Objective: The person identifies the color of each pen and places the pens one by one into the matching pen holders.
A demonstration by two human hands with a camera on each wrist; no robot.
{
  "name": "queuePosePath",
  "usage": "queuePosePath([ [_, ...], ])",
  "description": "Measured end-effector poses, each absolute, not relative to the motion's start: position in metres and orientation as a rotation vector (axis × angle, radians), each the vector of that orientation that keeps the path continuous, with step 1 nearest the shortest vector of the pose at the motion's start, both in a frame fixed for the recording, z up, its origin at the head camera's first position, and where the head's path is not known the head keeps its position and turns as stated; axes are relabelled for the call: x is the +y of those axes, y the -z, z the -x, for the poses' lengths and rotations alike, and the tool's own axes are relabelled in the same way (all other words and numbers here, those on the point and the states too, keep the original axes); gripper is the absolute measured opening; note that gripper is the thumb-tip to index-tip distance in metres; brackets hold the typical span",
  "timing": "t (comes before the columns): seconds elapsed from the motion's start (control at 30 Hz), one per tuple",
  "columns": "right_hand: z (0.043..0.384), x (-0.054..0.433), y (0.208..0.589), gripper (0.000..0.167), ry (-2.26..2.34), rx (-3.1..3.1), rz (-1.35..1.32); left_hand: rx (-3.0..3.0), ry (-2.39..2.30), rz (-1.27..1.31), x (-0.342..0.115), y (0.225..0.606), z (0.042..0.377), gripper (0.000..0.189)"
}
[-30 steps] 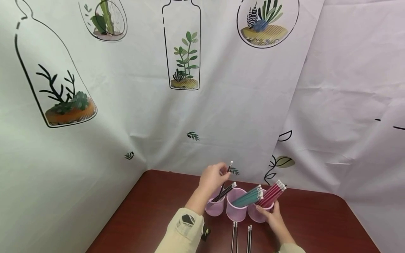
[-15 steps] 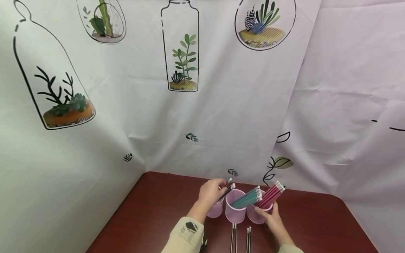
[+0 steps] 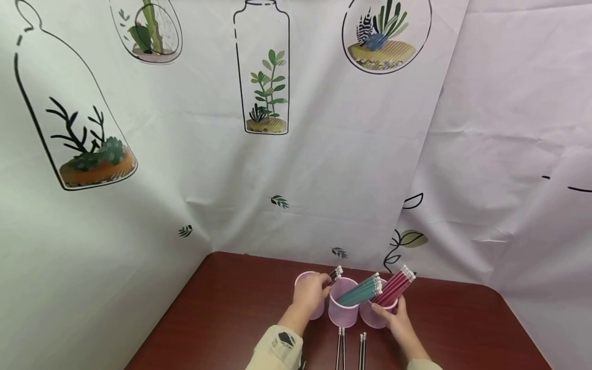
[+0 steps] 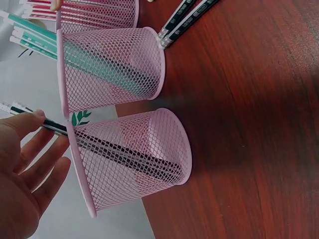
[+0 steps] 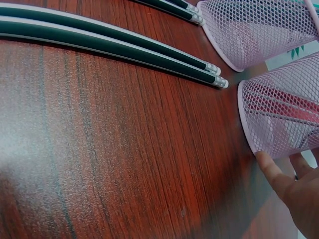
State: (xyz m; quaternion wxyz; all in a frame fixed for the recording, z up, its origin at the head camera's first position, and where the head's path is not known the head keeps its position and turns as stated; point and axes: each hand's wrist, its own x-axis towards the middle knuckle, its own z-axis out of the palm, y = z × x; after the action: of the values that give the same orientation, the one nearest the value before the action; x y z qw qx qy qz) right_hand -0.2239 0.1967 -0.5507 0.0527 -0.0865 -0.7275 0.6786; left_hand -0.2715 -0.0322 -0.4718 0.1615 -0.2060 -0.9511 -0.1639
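Observation:
Three pink mesh pencil cups stand in a row on the table. My left hand (image 3: 309, 295) is at the left cup (image 4: 129, 159), its thumb and fingers pinching black pencils (image 4: 55, 126) near their eraser ends, above the rim. These pencils lean inside that cup. The middle cup (image 3: 343, 313) holds teal pencils (image 3: 358, 292) tilted to the right. At the right cup (image 5: 279, 109), which holds dark pink pencils (image 3: 394, 286), my right hand (image 3: 401, 321) grips the side, thumb in front and fingers on the right.
Two pairs of black pencils (image 3: 341, 347) (image 5: 124, 47) lie on the dark red wooden table (image 3: 222, 318), in front of the cups. Behind it hangs a white cloth (image 3: 305, 169) printed with plants in jars.
My left hand has lowered a black pencil into the left cup and come down to the rim, among the other black pencils. The right hand stays on the right cup.

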Motion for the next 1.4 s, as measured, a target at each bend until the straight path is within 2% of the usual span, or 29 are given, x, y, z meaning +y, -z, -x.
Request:
queuePosePath([
  [0.47,0.222,0.196,0.547,0.088,-2.039,-2.238,0.292,-2.701,0.518,0.521,-0.032,0.48,0.27,0.01],
  [0.63,0.222,0.197,0.55,0.094,-2.042,-2.226,0.24,-2.676,0.507,0.498,-0.033,0.479,0.268,0.012],
  [0.87,0.223,0.199,0.55,0.09,-2.059,-2.213,0.228,-2.503,0.465,0.75,-0.032,0.481,0.255,0.014],
  [0.97,0.223,0.198,0.545,0.089,-2.071,-2.258,0.277,-2.518,0.439,0.879,-0.031,0.492,0.247,0.014],
  [1.1,0.224,0.198,0.542,0.088,-2.07,-2.282,0.291,-2.632,0.392,0.924,-0.032,0.513,0.234,0.019],
  [1.4,0.222,0.198,0.545,0.088,-2.07,-2.249,0.276,-2.911,0.219,0.724,-0.021,0.551,0.211,0.035],
])
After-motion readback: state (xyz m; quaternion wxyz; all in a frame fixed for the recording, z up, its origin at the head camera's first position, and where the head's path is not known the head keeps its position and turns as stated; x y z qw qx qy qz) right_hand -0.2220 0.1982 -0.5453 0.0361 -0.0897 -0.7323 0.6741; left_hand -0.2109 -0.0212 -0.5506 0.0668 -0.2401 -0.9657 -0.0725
